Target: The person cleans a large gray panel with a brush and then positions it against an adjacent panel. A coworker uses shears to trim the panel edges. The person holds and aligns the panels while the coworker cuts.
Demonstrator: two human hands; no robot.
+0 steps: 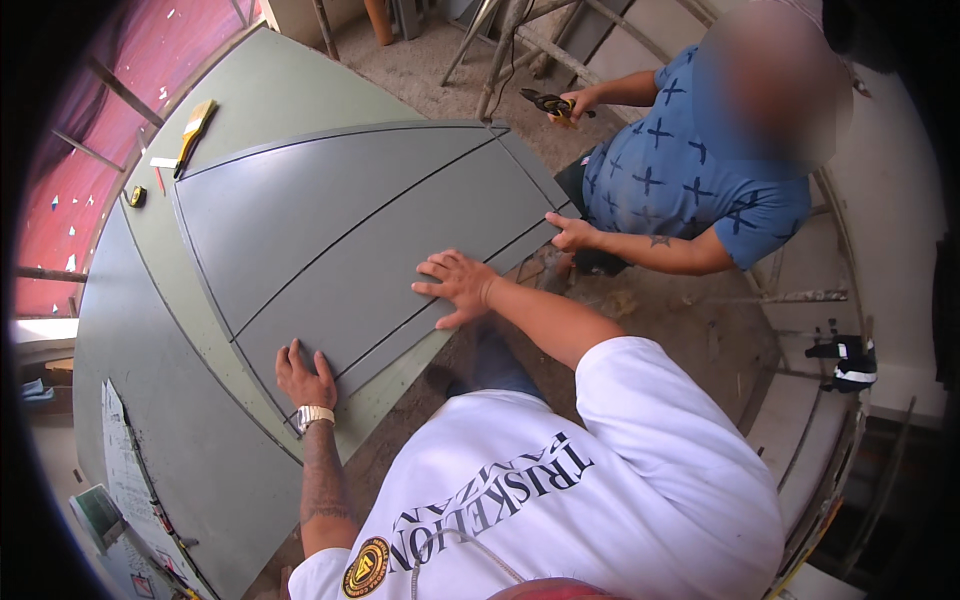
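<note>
Grey panel [330, 215]: left hand [305, 376], right hand [458, 287] near edge; green board [300, 90] beyond.

Pale green tabletop [290, 75], kinda hogged by a gray panel [340, 220], second gray sheet [165, 340] laid alongside, paintbrush [194, 137] and tape measure [138, 196] parked near the edge

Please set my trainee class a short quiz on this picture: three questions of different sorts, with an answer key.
1. True or false: the camera wearer's right hand rests on the grey panel with its fingers spread.

2. What is on the wrist of the wearer's left hand?
A) a work glove
B) a watch
C) a blue band

3. Fill in the gap: the co-worker across the panel wears a ____ shirt and holds a plier-like tool.

Key:
1. True
2. B
3. blue
</note>
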